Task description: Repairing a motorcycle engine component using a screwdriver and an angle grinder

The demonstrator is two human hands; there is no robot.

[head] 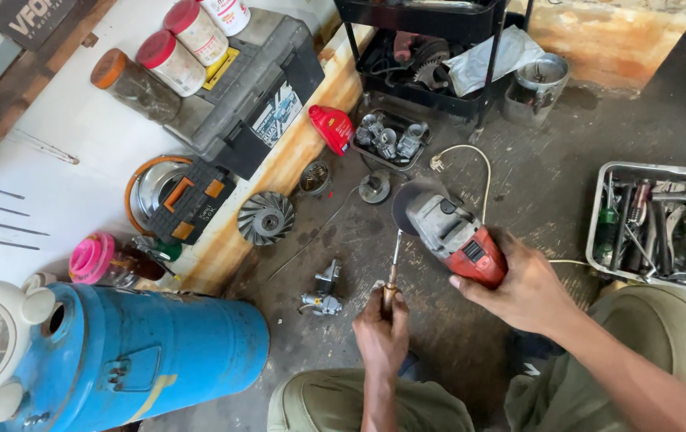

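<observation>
My right hand grips a red and grey angle grinder by its red body, its dark disc pointing up-left just above the floor. A screwdriver with a wooden handle stands in my left hand, and its metal tip touches the lower edge of the disc. The grinder's white cord loops away across the floor to a plug. A small grey carburettor-like part lies on the floor left of my left hand.
A blue drum lies at lower left. By the wall are a finned metal wheel, a grey toolbox and jars. A metal tray of tools sits right, a black cart and a small parts tray ahead.
</observation>
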